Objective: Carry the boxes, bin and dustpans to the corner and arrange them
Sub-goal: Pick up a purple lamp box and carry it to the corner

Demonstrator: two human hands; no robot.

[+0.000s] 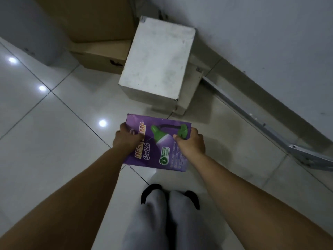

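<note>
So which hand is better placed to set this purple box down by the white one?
Probably the right hand: it grips the purple box on the wall side, nearer the white box.

White tiled floor [59, 141] bears white box [156, 58] and cardboard boxes [100, 56].

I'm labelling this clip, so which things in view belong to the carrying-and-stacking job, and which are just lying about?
Job:
purple box, held in the grip of the left hand and right hand
white box by the wall
brown boxes behind it

Lying about:
metal rail along the wall
grey object, far left, unclear what it is
</note>
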